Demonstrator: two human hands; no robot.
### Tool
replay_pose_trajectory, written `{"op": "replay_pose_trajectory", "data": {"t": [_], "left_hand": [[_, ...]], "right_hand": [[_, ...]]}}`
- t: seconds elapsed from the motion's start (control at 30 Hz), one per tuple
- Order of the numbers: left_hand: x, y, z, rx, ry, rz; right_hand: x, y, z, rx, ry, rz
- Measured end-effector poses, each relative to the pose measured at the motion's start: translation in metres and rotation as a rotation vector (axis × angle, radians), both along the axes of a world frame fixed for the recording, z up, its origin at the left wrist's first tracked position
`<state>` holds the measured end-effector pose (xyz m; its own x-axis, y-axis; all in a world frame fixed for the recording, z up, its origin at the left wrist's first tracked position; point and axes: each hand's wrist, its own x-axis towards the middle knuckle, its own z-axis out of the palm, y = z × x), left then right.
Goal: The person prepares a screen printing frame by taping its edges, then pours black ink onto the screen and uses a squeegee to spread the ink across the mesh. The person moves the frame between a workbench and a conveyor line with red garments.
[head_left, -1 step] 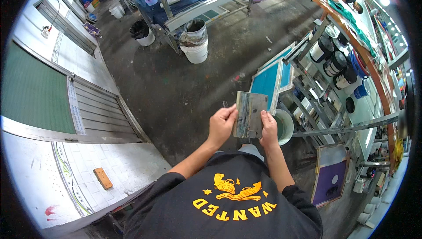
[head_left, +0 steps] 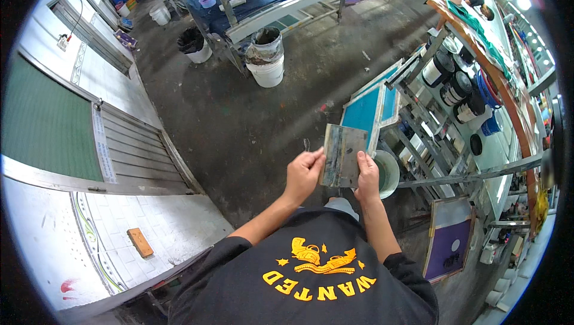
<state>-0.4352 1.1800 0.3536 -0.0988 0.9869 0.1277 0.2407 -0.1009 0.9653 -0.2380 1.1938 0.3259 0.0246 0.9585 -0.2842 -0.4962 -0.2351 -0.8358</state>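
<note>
In front of my body I hold a flat, rectangular, paint-stained squeegee [head_left: 345, 156], with a pale strip along its left edge and dark streaks beside it. My right hand [head_left: 367, 175] grips its right side, thumb on the upper face and fingers hidden underneath. My left hand [head_left: 304, 174] is closed, thumb and forefinger pinched at the left edge. Just beyond the left knuckles shows a small thin curl [head_left: 306, 144]; whether it is held or lies behind, I cannot tell. Below and right of the squeegee stands a pale round bucket [head_left: 388, 174], partly hidden by my right hand.
Blue-meshed screen frames [head_left: 362, 113] lean ahead right, near a metal rack with several dark tubs [head_left: 457, 86]. A purple screen frame [head_left: 445, 247] stands at lower right. White bins [head_left: 267, 72] are on the floor ahead. On the white ledge at left lies an orange-brown block [head_left: 140, 242].
The squeegee and both hands have shifted very slightly to the right, with the squeegee a little more tilted. My grip looks the same.
</note>
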Motion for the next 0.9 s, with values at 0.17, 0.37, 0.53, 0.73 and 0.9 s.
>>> {"op": "replay_pose_trajectory", "data": {"t": [0.17,0.37,0.53,0.73,0.9], "left_hand": [[-0.010,-0.031,-0.004,0.038,0.079,-0.093],[0.000,-0.031,-0.045,-0.091,0.044,-0.164],[0.000,-0.009,-0.045,-0.497,-0.466,-0.148],[0.037,-0.022,-0.044,-0.322,-0.415,-0.220],[0.092,-0.047,0.005,0.445,0.387,-0.844]], "right_hand": [[-0.003,-0.009,0.001,0.004,-0.211,-0.135],[-0.008,-0.064,0.004,0.183,-0.806,-0.233],[-0.001,-0.091,0.030,0.291,-1.105,-0.089],[0.052,-0.145,0.030,0.290,-1.434,-0.024],[0.098,-0.175,0.034,0.220,-1.609,0.350]]}}
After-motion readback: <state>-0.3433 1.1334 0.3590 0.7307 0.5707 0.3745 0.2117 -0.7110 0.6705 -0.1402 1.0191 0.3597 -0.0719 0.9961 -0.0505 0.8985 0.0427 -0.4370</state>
